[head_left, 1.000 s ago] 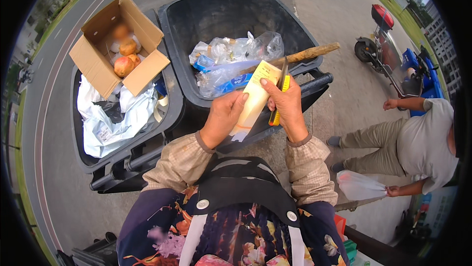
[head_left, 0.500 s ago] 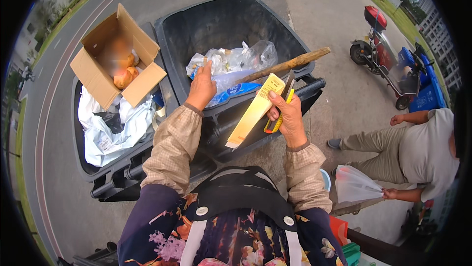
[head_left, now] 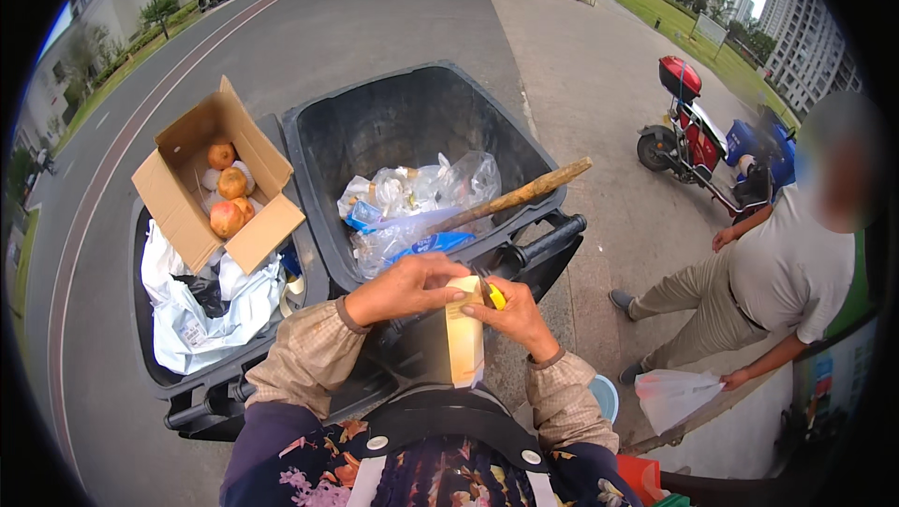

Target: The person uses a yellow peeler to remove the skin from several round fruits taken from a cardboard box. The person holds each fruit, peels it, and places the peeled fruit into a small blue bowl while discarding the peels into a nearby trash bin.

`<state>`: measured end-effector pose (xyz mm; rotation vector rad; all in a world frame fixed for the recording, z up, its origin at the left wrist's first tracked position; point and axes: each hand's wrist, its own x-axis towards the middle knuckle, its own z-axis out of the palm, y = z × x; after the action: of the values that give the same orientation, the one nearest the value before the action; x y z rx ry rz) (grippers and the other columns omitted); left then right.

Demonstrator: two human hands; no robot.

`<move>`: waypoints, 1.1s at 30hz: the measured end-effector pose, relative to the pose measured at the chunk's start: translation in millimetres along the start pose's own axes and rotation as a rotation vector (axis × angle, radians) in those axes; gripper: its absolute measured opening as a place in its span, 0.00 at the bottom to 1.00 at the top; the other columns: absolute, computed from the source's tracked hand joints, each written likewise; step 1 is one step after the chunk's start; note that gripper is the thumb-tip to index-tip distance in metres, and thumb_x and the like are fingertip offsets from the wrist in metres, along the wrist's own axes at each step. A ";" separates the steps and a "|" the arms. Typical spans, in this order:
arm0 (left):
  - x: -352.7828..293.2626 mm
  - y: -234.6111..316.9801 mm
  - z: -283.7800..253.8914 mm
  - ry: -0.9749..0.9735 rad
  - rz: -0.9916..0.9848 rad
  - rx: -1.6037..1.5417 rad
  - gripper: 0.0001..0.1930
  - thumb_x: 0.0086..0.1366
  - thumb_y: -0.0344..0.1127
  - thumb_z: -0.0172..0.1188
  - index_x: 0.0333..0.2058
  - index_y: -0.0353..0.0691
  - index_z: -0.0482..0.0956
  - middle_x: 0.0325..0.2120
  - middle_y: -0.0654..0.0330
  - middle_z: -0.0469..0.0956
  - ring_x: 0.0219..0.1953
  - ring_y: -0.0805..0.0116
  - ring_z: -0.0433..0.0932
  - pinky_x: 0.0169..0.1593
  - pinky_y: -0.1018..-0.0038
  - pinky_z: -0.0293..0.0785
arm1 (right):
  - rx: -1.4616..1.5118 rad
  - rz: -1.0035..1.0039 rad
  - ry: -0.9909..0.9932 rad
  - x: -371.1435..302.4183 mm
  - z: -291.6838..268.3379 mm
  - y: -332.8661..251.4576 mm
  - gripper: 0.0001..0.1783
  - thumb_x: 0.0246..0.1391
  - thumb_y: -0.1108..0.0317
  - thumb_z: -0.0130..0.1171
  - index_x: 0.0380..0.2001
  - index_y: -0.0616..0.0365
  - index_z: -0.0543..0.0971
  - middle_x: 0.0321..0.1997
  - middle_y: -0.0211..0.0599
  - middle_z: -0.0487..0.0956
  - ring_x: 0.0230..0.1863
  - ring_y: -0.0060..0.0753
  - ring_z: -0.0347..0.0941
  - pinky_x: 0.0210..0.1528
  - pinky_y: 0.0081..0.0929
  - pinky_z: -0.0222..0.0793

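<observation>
Outdoors, on grey pavement point(head_left: 571, 86) beside a curving road point(head_left: 375, 25), two dark bins stand open side by side. Nearest is the yellow carton point(head_left: 464, 343), slim and almost upright, between the person's body and the larger bin point(head_left: 375, 128). Both hands are together at its upper end. Right hand point(head_left: 515, 313) is closed on it, thumb flat on the front face, and keeps also a yellow-and-dark tool point(head_left: 495, 296), perhaps a cutter, mostly covered by the fingers. Left hand point(head_left: 407, 287) brings thumb and fingers to the top edge; how firmly they pinch, I cannot tell.

I judge the step in hand to be work on the carton's upper end. Next move would call for a steady right grip, and for left fingertips kept away from the tool.

Beyond the hands, the larger bin contains clear plastic bags point(head_left: 421, 191), with a wooden stick point(head_left: 524, 193) leaning over its rim. On the smaller bin point(head_left: 314, 273), a cardboard box point(head_left: 192, 137) with round fruits point(head_left: 227, 219) sits above white bags point(head_left: 197, 337). To the right, another person point(head_left: 749, 278) holds a pale bag point(head_left: 676, 397). Farther are a red scooter point(head_left: 698, 137) and tall buildings point(head_left: 810, 44).
</observation>
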<state>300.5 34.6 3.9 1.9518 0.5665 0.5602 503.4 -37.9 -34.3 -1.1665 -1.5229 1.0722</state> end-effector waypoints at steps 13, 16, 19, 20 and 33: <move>-44.2 -12.1 8.9 -0.459 -0.422 -0.233 0.22 0.56 0.32 0.63 0.49 0.31 0.72 0.35 0.61 0.77 0.35 0.79 0.75 0.43 0.82 0.73 | 0.107 0.167 -0.452 -33.8 14.5 27.6 0.22 0.42 0.58 0.68 0.37 0.63 0.79 0.29 0.35 0.79 0.32 0.19 0.73 0.36 0.19 0.67; -56.0 -14.6 12.9 -0.458 -0.465 -0.231 0.21 0.57 0.32 0.61 0.49 0.30 0.71 0.35 0.61 0.76 0.35 0.80 0.74 0.43 0.83 0.73 | 0.095 0.185 -0.523 -33.5 19.2 24.6 0.21 0.43 0.59 0.67 0.38 0.63 0.78 0.29 0.33 0.79 0.32 0.18 0.72 0.36 0.18 0.67; -60.9 -15.3 20.3 -0.467 -0.378 -0.151 0.21 0.56 0.29 0.59 0.49 0.30 0.70 0.32 0.63 0.75 0.33 0.81 0.73 0.42 0.83 0.73 | 0.075 0.198 -0.508 -38.6 21.4 25.6 0.20 0.43 0.63 0.68 0.37 0.64 0.78 0.29 0.30 0.79 0.32 0.16 0.71 0.34 0.17 0.67; -62.5 -16.6 24.1 -0.468 -0.335 -0.111 0.21 0.56 0.28 0.59 0.49 0.30 0.70 0.31 0.63 0.75 0.33 0.81 0.73 0.42 0.83 0.73 | 0.080 0.210 -0.489 -41.2 21.2 26.5 0.19 0.42 0.65 0.69 0.37 0.64 0.78 0.29 0.29 0.78 0.31 0.15 0.70 0.34 0.17 0.66; -83.2 -26.3 42.5 -0.503 -0.305 -0.202 0.18 0.54 0.28 0.59 0.42 0.33 0.65 0.25 0.63 0.72 0.28 0.75 0.72 0.33 0.79 0.72 | 0.056 0.225 -0.696 -44.6 24.0 33.6 0.20 0.42 0.60 0.68 0.35 0.63 0.78 0.29 0.32 0.78 0.32 0.19 0.70 0.34 0.21 0.67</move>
<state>257.0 -34.3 -48.8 1.6844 0.4514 -0.0684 492.6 -78.2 -78.4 -0.9866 -1.8852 1.7905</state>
